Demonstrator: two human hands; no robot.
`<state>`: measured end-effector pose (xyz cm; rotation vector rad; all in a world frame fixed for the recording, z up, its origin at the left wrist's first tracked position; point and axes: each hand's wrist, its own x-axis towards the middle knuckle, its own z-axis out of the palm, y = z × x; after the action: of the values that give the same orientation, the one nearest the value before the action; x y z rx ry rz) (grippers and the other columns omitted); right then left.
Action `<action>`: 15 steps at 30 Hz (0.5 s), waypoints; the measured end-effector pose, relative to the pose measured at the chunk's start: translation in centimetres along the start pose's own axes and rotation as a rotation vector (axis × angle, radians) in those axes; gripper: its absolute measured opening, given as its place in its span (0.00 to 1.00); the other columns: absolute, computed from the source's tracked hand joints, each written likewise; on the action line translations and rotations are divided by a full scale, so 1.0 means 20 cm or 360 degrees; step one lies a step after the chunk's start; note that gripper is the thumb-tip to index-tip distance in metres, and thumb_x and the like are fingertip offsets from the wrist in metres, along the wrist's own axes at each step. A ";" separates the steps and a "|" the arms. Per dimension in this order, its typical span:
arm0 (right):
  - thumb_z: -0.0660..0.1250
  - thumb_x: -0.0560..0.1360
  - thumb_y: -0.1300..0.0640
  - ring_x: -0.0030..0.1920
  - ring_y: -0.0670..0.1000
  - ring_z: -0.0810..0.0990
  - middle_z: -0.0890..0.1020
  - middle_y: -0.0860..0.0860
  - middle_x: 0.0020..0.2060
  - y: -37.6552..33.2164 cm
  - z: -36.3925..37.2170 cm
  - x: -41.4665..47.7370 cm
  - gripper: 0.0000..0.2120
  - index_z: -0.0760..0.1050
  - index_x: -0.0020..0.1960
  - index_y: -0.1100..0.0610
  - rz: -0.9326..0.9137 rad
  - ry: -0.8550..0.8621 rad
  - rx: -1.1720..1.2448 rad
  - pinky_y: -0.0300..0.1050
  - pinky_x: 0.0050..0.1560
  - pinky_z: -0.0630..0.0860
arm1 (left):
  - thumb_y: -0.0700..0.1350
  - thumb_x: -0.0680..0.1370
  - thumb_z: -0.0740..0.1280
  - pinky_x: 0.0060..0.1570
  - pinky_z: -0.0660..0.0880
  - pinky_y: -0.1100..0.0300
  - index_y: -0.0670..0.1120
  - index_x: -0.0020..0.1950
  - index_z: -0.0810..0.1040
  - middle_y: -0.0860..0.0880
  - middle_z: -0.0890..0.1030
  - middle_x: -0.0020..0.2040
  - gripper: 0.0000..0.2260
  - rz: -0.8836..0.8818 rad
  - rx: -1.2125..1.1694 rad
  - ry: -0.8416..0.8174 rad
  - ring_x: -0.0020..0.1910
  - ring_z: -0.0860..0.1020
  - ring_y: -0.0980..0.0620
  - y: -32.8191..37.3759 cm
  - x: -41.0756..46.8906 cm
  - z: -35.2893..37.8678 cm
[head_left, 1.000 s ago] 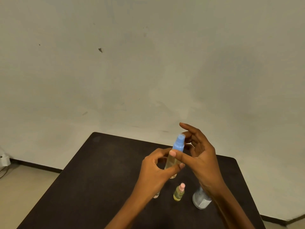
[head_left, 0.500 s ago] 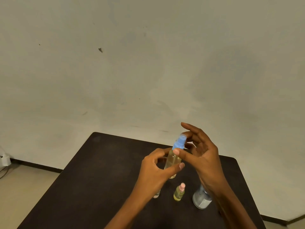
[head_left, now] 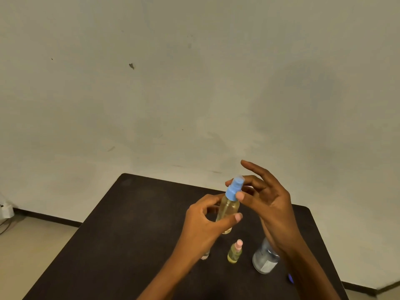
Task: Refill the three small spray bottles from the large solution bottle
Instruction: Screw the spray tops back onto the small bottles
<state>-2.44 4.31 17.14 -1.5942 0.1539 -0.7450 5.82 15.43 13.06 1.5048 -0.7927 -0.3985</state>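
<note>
tabletop [head_left: 129, 234] dark against pale wall [head_left: 194, 83], left hand [head_left: 203, 224] gripping spray bottle [head_left: 228, 208], right hand [head_left: 272, 208] pinching blue cap [head_left: 233, 189]

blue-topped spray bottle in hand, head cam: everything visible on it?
The spray bottle is a slim clear cylinder, plastic by its look, with yellowish liquid inside and a blue spray top fitted. It is held above the dark table, tilted slightly right. The left hand grips its body; the right hand pinches the top between thumb and fingers.
</note>
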 end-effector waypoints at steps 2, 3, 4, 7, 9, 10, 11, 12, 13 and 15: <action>0.77 0.61 0.45 0.52 0.54 0.81 0.83 0.50 0.47 0.00 0.00 0.00 0.28 0.75 0.60 0.45 -0.0029 0.0028 -0.0061 0.43 0.53 0.78 | 0.48 0.66 0.75 0.47 0.73 0.73 0.58 0.49 0.77 0.55 0.82 0.46 0.14 0.0014 0.0011 0.0010 0.50 0.78 0.60 0.00 0.00 0.00; 0.77 0.61 0.47 0.51 0.53 0.81 0.82 0.48 0.45 0.00 0.01 0.00 0.27 0.75 0.59 0.44 -0.0041 0.0036 -0.0101 0.43 0.53 0.78 | 0.47 0.67 0.75 0.47 0.73 0.73 0.58 0.48 0.77 0.55 0.82 0.46 0.13 0.0015 0.0021 0.0011 0.50 0.78 0.61 0.00 -0.01 0.00; 0.77 0.63 0.50 0.50 0.52 0.81 0.81 0.47 0.44 0.01 0.01 0.00 0.25 0.75 0.59 0.45 -0.0044 0.0040 -0.0136 0.43 0.53 0.78 | 0.46 0.68 0.75 0.47 0.73 0.74 0.59 0.48 0.77 0.55 0.82 0.46 0.13 0.0014 0.0031 0.0013 0.50 0.78 0.61 0.00 -0.01 0.00; 0.78 0.63 0.55 0.49 0.49 0.80 0.80 0.45 0.44 0.01 0.01 0.01 0.28 0.73 0.60 0.45 -0.0029 0.0023 -0.0228 0.42 0.52 0.78 | 0.46 0.68 0.74 0.47 0.72 0.75 0.60 0.48 0.76 0.57 0.81 0.45 0.14 0.0021 0.0049 0.0016 0.50 0.78 0.63 0.00 -0.01 0.01; 0.77 0.62 0.49 0.54 0.49 0.79 0.80 0.45 0.50 0.01 0.01 0.01 0.31 0.70 0.63 0.45 -0.0017 -0.0047 -0.0176 0.40 0.51 0.78 | 0.45 0.68 0.74 0.47 0.72 0.74 0.59 0.48 0.76 0.56 0.81 0.46 0.14 0.0018 0.0027 0.0015 0.50 0.78 0.62 0.01 -0.01 0.00; 0.76 0.63 0.47 0.56 0.50 0.79 0.81 0.47 0.53 0.01 0.00 0.00 0.33 0.69 0.65 0.47 -0.0003 -0.0096 -0.0118 0.40 0.51 0.77 | 0.45 0.68 0.74 0.47 0.72 0.74 0.58 0.48 0.77 0.55 0.82 0.46 0.13 0.0014 0.0009 0.0009 0.50 0.78 0.61 0.01 -0.01 0.00; 0.74 0.65 0.47 0.58 0.52 0.79 0.81 0.49 0.55 0.01 -0.01 0.00 0.33 0.67 0.67 0.48 0.0021 -0.0144 -0.0062 0.40 0.52 0.77 | 0.45 0.68 0.74 0.47 0.72 0.74 0.57 0.49 0.78 0.55 0.82 0.46 0.13 0.0011 -0.0008 0.0003 0.50 0.78 0.60 0.01 -0.01 0.00; 0.72 0.69 0.51 0.58 0.53 0.79 0.82 0.51 0.55 0.00 -0.01 0.00 0.30 0.66 0.68 0.50 0.0052 -0.0168 -0.0015 0.40 0.52 0.77 | 0.46 0.68 0.74 0.48 0.72 0.74 0.56 0.49 0.78 0.54 0.82 0.47 0.13 0.0004 -0.0019 -0.0001 0.50 0.78 0.60 0.02 -0.01 0.00; 0.70 0.70 0.55 0.58 0.54 0.79 0.82 0.52 0.54 0.01 -0.02 0.00 0.28 0.66 0.68 0.51 0.0082 -0.0177 0.0010 0.41 0.53 0.77 | 0.46 0.68 0.74 0.47 0.72 0.74 0.56 0.50 0.78 0.55 0.82 0.47 0.13 0.0000 -0.0024 -0.0002 0.51 0.78 0.60 0.02 -0.01 0.00; 0.68 0.71 0.61 0.56 0.55 0.81 0.83 0.54 0.52 0.01 -0.03 -0.01 0.26 0.67 0.68 0.52 0.0099 -0.0175 0.0014 0.40 0.53 0.77 | 0.47 0.68 0.74 0.48 0.72 0.74 0.57 0.50 0.77 0.55 0.82 0.48 0.13 -0.0001 -0.0023 -0.0009 0.51 0.78 0.60 0.01 -0.01 0.00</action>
<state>-2.85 3.89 16.89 -1.6105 0.1193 -0.6079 5.62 15.56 13.27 1.4909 -0.7924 -0.4087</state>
